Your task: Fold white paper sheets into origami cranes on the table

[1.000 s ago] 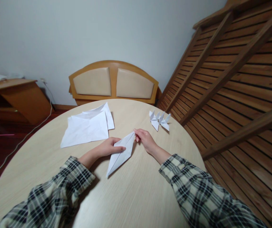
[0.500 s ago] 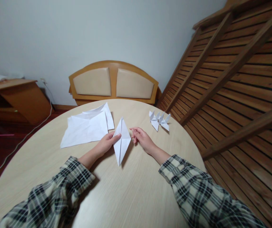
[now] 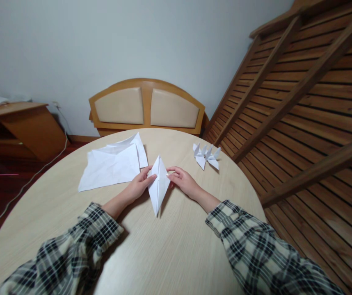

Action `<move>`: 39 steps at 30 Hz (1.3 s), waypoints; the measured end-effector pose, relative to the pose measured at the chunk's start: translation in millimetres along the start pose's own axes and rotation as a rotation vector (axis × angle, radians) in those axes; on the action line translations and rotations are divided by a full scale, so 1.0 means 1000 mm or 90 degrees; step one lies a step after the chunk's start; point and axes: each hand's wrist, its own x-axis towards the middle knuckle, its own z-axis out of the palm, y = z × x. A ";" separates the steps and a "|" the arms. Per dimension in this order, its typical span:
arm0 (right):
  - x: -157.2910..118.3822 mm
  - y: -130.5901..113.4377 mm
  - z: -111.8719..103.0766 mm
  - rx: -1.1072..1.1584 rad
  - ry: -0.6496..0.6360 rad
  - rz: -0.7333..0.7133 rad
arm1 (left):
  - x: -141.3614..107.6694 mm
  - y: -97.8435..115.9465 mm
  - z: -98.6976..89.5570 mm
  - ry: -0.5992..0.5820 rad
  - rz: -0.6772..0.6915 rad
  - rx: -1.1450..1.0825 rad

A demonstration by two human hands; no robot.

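Observation:
A white folded paper diamond (image 3: 158, 190), long and pointed at both ends, is held just over the table with a crease down its middle. My left hand (image 3: 139, 183) grips its left side, thumb on top and fingers behind. At the right corner, my right hand (image 3: 184, 181) pinches the paper between thumb and fingers. Some fingertips of both hands are hidden behind the paper.
White paper sheets (image 3: 111, 166) lie at the left of the round table (image 3: 176, 254). Two folded paper cranes (image 3: 206, 156) stand at the right. Beyond are a padded headboard (image 3: 147, 102), a wooden slatted frame (image 3: 302, 102) and a desk (image 3: 31, 127) with a cable.
My right hand has moved slightly left and taken hold of the diamond's right corner. The paper has tilted a little and shifted slightly towards me.

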 end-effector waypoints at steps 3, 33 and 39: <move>0.000 0.002 0.000 0.001 -0.002 0.000 | 0.002 -0.006 -0.002 -0.005 0.001 -0.002; -0.004 -0.004 0.000 -0.200 -0.016 -0.037 | 0.003 -0.006 -0.001 -0.088 0.019 0.078; -0.003 -0.002 -0.001 -0.232 -0.009 -0.039 | 0.004 -0.008 -0.002 -0.054 0.035 0.119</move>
